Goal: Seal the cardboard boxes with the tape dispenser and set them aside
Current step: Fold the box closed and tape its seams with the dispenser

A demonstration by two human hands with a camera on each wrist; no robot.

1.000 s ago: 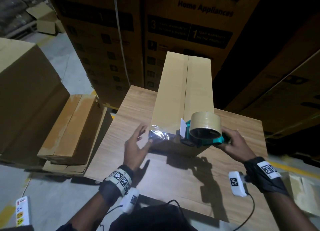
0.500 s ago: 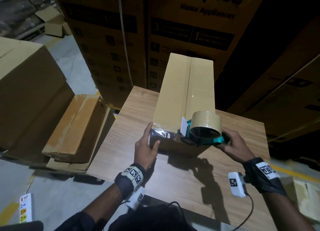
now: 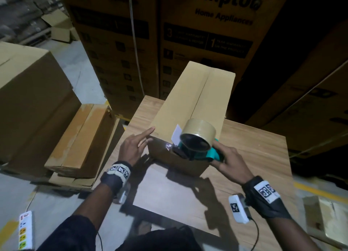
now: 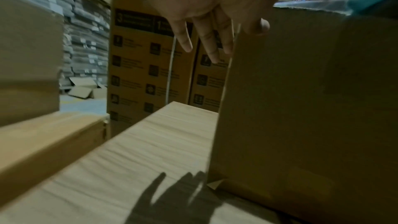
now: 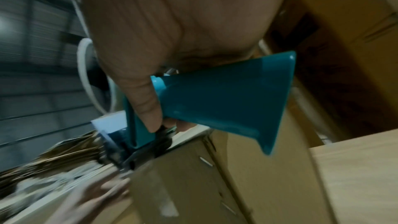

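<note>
Gripping the tape dispenser [image 3: 195, 147] at the near end of the box [image 3: 195, 107] on the table [image 3: 254, 156], the right hand [image 3: 228, 161] risks crooked tape if the box slides, because the left hand [image 3: 134, 147], fingers straight, only touches its near left corner.

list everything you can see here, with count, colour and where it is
cardboard box: one, tan, lengthwise on the table, top seam untaped
tape dispenser: one, teal with a brown tape roll, at the box's near end
table: one, light wood, under the box
large printed cartons: several, brown with dark panels, stacked behind the table
plain carton: one, tan, on the floor at left
flat boxes: a few, tan, stacked on the floor beside the table
power strip: one, white, on the floor, lower left
left hand: fingers straight, at the box's near left corner
right hand: its grip is round the dispenser handle
</note>
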